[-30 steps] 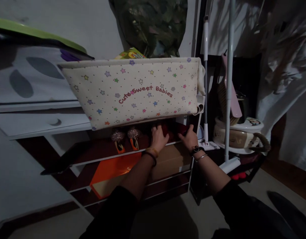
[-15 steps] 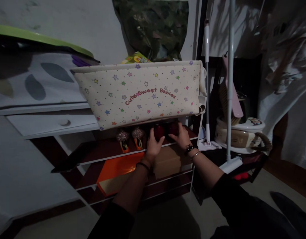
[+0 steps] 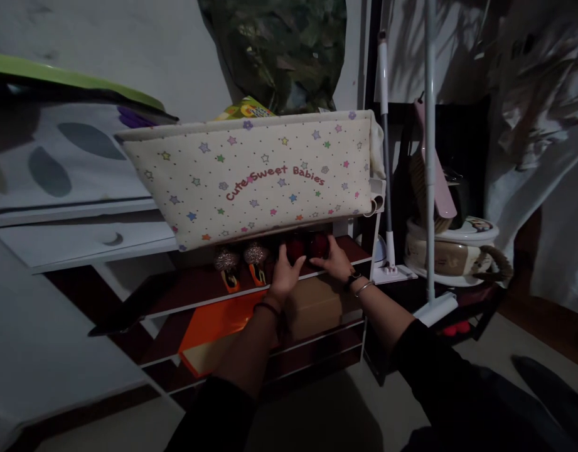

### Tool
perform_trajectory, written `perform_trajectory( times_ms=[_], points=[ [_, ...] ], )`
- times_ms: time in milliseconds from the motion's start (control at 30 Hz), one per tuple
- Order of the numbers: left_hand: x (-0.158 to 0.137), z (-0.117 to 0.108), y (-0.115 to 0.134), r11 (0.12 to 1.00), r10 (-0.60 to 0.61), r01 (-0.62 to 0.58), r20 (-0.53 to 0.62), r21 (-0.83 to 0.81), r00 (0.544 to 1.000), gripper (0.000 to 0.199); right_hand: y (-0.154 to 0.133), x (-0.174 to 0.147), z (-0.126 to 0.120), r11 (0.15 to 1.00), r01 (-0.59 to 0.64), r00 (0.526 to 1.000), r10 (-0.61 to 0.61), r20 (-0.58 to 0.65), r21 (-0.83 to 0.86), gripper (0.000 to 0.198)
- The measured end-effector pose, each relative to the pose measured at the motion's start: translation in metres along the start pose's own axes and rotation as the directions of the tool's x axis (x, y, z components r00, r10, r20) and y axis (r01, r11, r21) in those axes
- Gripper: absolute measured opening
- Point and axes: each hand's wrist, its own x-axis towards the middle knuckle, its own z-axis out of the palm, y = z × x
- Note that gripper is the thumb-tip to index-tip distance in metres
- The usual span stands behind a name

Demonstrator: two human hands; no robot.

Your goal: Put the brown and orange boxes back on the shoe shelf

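- Head view: the left hand (image 3: 285, 276) has its grip pinching the left red shoe (image 3: 295, 248) between thumb and fingers.
- The right hand (image 3: 334, 262) grips the right red shoe (image 3: 319, 243) likewise.
- Both are on the upper shelf (image 3: 357, 251), below a star-patterned basket (image 3: 270, 154).
- Sparkly shoes (image 3: 256, 254) sit left.

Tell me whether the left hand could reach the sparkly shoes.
Likely yes: the left hand is close beside the sparkly shoes, and the shelf looks open in front, below the basket.
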Motion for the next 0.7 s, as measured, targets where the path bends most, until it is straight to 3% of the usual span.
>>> perform_trajectory(
  times_ms=[200,533,700],
  points=[
    [-0.002,0.004,-0.005,0.993,-0.093,0.092,-0.012,-0.072,0.996,0.081,0.005,-0.003,0.002,0.999,-0.01,1.0,0.01,0.014,-0.043,0.078],
    [-0.003,0.005,0.001,0.998,-0.057,0.057,-0.006,-0.015,0.998,0.082,0.011,0.002,0.008,0.997,0.007,1.0,-0.008,-0.005,-0.073,0.082],
    [-0.005,0.003,0.006,0.991,-0.129,0.129,0.028,-0.03,0.991,0.086,0.012,0.0,0.009,0.997,-0.019,1.0,0.02,0.001,-0.069,0.088]
  ],
)
